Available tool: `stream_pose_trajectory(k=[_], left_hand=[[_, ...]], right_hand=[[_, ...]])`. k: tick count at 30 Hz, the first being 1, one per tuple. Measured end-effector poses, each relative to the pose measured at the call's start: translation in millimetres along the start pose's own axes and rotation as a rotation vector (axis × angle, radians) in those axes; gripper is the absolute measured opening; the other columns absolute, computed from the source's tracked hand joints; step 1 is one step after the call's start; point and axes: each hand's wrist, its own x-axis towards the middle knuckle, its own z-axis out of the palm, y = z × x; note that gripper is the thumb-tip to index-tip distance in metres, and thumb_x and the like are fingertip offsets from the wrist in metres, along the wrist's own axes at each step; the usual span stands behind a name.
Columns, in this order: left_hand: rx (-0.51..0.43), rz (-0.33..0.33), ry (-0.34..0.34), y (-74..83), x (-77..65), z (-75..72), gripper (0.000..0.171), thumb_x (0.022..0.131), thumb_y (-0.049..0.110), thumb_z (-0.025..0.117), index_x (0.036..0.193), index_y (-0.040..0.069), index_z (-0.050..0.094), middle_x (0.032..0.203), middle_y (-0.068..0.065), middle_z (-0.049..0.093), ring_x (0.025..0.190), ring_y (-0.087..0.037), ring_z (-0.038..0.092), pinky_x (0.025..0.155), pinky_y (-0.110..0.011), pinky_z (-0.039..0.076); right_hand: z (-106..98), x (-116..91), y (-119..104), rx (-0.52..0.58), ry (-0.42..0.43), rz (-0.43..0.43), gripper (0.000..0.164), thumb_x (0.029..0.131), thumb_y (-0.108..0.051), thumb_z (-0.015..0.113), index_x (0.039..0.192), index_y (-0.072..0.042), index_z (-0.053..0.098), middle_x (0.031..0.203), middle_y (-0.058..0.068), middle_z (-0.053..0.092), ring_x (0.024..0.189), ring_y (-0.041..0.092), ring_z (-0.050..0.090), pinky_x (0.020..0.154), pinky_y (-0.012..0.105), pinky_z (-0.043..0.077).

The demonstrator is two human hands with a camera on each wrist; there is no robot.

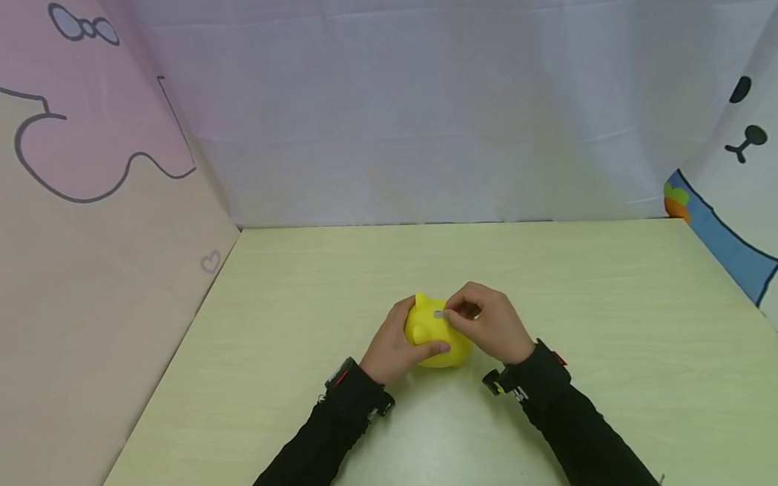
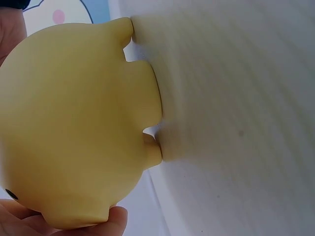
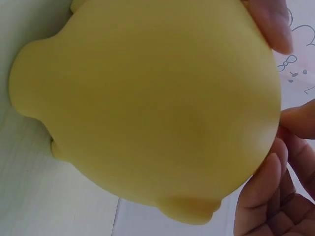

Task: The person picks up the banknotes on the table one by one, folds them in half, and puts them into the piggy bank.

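Note:
A yellow piggy bank (image 1: 459,352) stands on the table, its stubby feet on the surface in the left wrist view. My left hand (image 1: 395,344) grips it from the left, thumb along the near side. In the left wrist view, fingers (image 2: 115,223) lie against the snout, near a dark eye. Above the bank's top, my right hand (image 1: 492,326) pinches a small grey piece (image 1: 439,314) between thumb and index finger. The right wrist view shows the fingers (image 3: 263,184) curled at the bank's upper edge; its round body hides the grey piece there.
The pale wooden table (image 1: 298,293) extends around both hands. A white cloth (image 1: 387,109) hangs along the back. Printed panels flank the table, a pink and beige one (image 1: 111,290) on the left and one with a white cartoon animal (image 1: 754,198) on the right.

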Motion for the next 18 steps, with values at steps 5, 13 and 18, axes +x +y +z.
stream_pose_trajectory(k=[5,13,18], left_hand=[[-0.001,-0.003,-0.003,0.1,-0.2,-0.5,0.094,0.081,0.04,0.08,0.152,0.01,0.027,0.141,-0.009,0.042,0.101,-0.02,0.051,0.085,-0.033,0.048],[-0.003,-0.01,-0.006,2.3,-1.3,-0.6,0.093,0.081,0.039,0.08,0.152,0.01,0.027,0.141,-0.009,0.042,0.101,-0.02,0.051,0.085,-0.032,0.048],[-0.01,-0.004,-0.007,3.1,-2.0,-1.2,0.092,0.081,0.038,0.08,0.152,0.01,0.027,0.14,-0.009,0.042,0.101,-0.019,0.052,0.084,-0.032,0.049]], right_hand=[[-0.2,-0.6,0.8,-0.026,-0.031,0.017,0.009,0.088,-0.011,0.072,0.087,-0.002,0.07,0.081,0.002,0.061,0.068,0.008,0.051,0.063,0.021,0.046],[-0.9,-0.6,-0.4,-0.038,-0.058,0.044,0.005,0.087,-0.009,0.072,0.089,-0.004,0.071,0.082,0.001,0.06,0.069,0.009,0.051,0.063,0.022,0.047],[-0.9,-0.5,-0.9,-0.03,-0.054,0.023,0.007,0.084,-0.008,0.076,0.089,-0.009,0.07,0.081,0.0,0.059,0.069,0.009,0.049,0.063,0.022,0.046]])
